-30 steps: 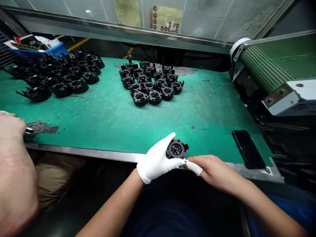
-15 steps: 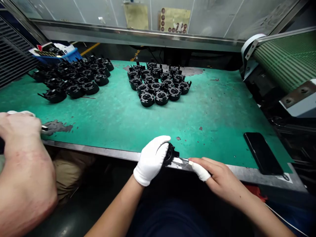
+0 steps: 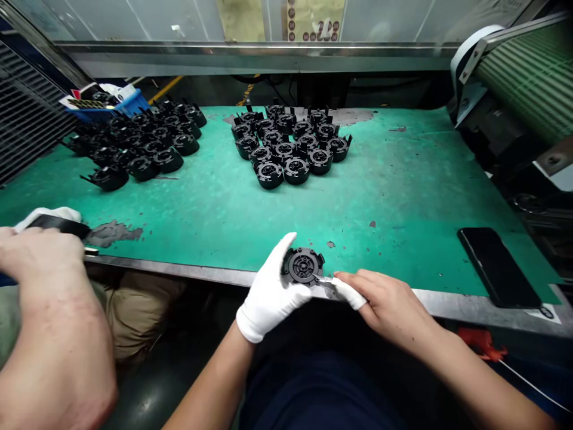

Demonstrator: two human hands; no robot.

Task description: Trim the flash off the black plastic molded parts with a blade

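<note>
Round black part and slim metal tool, meeting at the part's edge

The part [image 3: 303,266], dark and matt, shows concentric rings, a small raised centre and tabs around its rim; it sits in the gloved left hand [image 3: 274,292], patterned face turned up toward the camera. The tool [image 3: 325,279], thin and blade-like, points leftward from the right hand's [image 3: 380,298] fingers, its tip at the part's lower right.
</note>
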